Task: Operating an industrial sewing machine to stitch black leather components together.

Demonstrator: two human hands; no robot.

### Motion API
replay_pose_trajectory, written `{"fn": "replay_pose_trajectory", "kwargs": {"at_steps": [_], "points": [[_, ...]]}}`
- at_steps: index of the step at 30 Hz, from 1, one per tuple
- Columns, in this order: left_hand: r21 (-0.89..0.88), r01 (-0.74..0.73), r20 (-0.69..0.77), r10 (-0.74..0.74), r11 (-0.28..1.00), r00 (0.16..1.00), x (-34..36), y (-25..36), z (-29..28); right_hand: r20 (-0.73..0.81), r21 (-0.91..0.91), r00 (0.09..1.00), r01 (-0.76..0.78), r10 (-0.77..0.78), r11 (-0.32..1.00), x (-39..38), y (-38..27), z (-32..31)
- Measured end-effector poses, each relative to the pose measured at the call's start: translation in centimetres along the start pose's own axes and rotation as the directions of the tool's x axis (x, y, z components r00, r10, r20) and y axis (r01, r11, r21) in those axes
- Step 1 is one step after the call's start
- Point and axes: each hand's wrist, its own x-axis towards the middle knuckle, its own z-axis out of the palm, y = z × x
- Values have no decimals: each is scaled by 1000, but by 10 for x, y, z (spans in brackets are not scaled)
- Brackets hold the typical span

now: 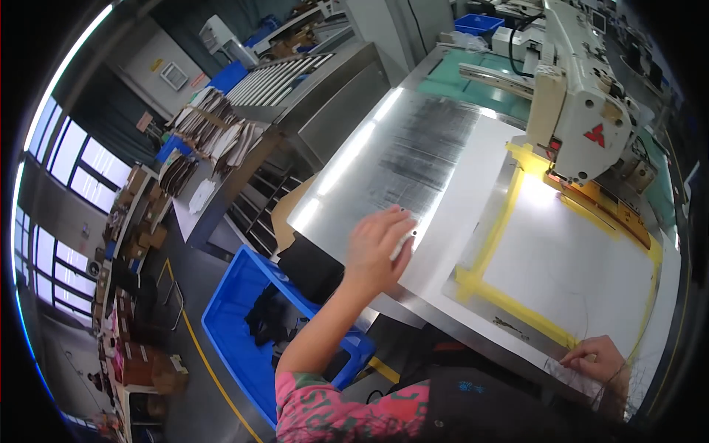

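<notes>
My left hand (378,251) is over the near edge of a shiny bare metal plate (413,151), fingers stretched out and thumb apart. Between thumb and fingers a bright white patch shows; whether it is a thing or the plate's shine I cannot tell. At the front right, my right hand (600,360) is closed, thumb and forefinger together by the near edge of the white worktop (461,221). Whatever it pinches is too small to make out. Beside it lies a yellow-taped frame (528,308) around a white sheet (572,258), under the sewing machine head (591,125).
An orange clamp bar (605,218) crosses the frame's far side. Below my left arm stands a blue bin (236,325) with dark pieces inside. Left of the plate are a metal table (214,210) with stacked sheets (221,133) and a roller conveyor (277,77).
</notes>
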Motion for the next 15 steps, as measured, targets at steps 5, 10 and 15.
{"fn": "replay_pose_trajectory", "kwargs": {"at_steps": [5,10,15], "points": [[295,684,-323,-605,667,728,-137,-108,-113,-16,130,991,131,-130,983,104,-35,13],[138,929,-419,-829,345,370,-245,-117,-149,-84,36,920,388,-384,921,158,-56,29],[264,866,-287,-823,424,490,-224,-123,-127,-156,-60,895,413,-417,909,174,-50,47]]}}
